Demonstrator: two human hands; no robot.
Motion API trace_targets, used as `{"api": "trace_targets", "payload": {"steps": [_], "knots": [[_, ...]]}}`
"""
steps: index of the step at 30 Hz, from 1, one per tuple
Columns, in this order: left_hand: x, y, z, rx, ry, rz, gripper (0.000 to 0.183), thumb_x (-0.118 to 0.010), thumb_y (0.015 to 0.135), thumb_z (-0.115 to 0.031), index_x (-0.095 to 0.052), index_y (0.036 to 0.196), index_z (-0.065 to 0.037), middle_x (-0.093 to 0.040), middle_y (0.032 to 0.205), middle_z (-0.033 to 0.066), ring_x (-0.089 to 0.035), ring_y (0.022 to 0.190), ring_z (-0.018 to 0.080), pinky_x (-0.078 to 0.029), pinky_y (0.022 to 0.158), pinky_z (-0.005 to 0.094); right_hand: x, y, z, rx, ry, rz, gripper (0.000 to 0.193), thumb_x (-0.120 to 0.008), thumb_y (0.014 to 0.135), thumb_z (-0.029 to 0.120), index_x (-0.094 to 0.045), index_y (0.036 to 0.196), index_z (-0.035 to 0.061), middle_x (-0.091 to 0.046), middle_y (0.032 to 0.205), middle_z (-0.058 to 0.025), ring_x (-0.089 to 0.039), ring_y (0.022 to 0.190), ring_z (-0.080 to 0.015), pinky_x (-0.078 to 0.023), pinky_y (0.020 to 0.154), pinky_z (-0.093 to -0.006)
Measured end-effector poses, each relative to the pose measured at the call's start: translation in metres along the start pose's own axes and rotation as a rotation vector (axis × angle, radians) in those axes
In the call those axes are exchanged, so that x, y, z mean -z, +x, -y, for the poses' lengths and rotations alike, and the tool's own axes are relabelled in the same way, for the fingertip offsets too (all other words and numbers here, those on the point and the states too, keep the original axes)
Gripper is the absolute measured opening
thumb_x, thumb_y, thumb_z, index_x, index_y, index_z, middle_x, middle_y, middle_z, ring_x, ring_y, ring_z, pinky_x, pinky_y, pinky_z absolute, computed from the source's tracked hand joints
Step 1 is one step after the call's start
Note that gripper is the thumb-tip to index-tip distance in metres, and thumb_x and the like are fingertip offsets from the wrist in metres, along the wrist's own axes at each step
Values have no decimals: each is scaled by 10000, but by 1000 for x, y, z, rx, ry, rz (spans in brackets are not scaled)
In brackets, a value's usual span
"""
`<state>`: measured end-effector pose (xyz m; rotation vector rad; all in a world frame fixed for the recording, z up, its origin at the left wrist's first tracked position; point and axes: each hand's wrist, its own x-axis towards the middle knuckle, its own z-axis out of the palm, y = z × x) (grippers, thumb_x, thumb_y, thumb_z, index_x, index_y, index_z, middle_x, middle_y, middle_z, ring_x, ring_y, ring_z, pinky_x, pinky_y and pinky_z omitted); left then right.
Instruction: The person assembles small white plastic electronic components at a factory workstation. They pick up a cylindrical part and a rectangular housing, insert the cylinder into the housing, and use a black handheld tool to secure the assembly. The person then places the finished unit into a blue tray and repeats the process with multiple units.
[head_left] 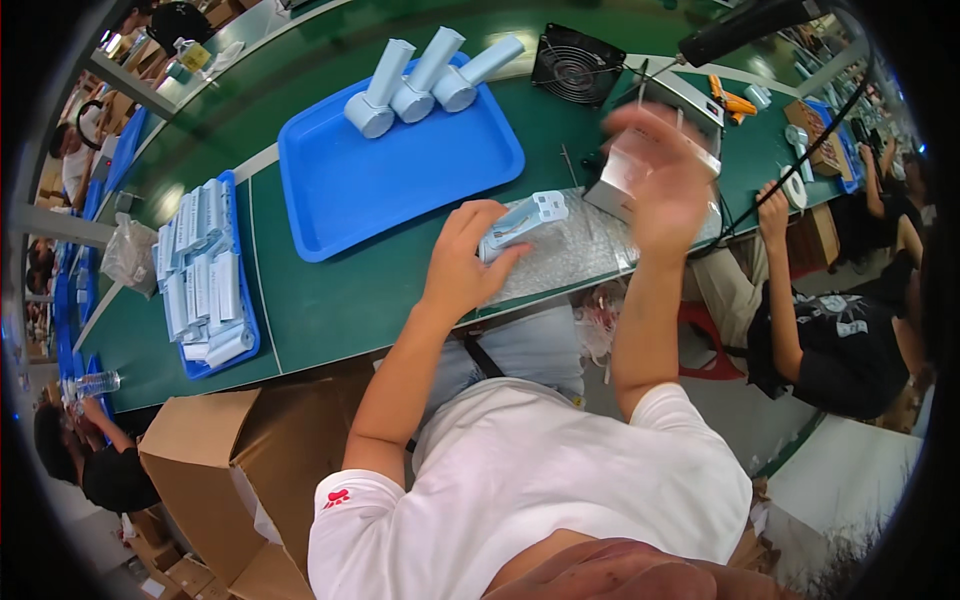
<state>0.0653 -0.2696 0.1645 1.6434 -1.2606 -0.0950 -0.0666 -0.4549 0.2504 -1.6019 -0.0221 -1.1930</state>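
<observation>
My left hand [467,258] grips a light-blue plastic housing [522,222], with the fingers wrapped round its side. A pale socketed end of the housing points to the right, and a slot along it shows some small inner parts. It is held above a sheet of bubble wrap [590,250] at the bench's near edge. My right hand [662,180] is raised over a silvery metal box [632,172]. Motion smears its fingers, so whether it holds anything cannot be made out.
A blue tray [305,228] carries three light-blue hair-dryer-shaped units [432,75]. Left of it, another tray [250,315] is piled with light-blue parts. A black fan [575,65], a hanging power screwdriver [740,32] and an orange tool [735,100] are behind. A co-worker [820,330] sits at right.
</observation>
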Motion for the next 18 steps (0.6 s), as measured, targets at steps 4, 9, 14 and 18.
{"api": "trace_targets", "payload": {"steps": [4,9,14,18], "knots": [[-6,10,-11,38,-38,-36,331,-802,825,-126,-674,1098,9,-641,1130,161,-631,1014,334,-502,875,390,53,93,18,279,-510,-689,907,-877,774,42,-302,1471,-35,-512,1340,-172,-490,1296,-260,-457,1064,-370],[-14,8,-12,136,-104,-131,375,-803,821,-136,-627,1123,1,-616,1139,184,-620,1007,335,-500,865,408,59,177,-13,249,-408,-712,248,-660,1003,176,-569,1193,46,-609,819,-38,-591,643,-141,-497,594,-293],[-13,5,-8,237,-90,-181,411,-855,784,-160,-606,1073,-9,-644,1041,159,-645,914,310,-512,807,389,40,168,60,363,61,-541,224,-627,1012,236,-589,1107,37,-599,808,-59,-590,620,-147,-506,548,-288],[-22,7,-6,193,-83,-204,416,-871,772,-158,-611,1065,-19,-664,967,126,-657,853,297,-519,766,373,4,133,93,435,-115,-449,329,-637,1017,350,-575,1148,55,-618,813,-63,-592,535,-148,-495,472,-272]]}}
